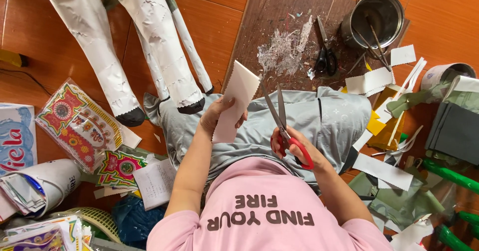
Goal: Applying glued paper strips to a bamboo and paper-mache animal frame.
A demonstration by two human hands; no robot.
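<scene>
At nine o'clock lies a clear packet of red-and-green patterned cutouts. At centre, the left hand grips a white paper strip, scalloped-edged, tilted upright; the right hand holds red-handled scissors, blades parted.

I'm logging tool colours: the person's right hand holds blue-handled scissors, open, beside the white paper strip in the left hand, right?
Not quite: the head view shows red-handled scissors, not blue. The right hand does hold them open beside the white paper strip in the left hand.
</scene>
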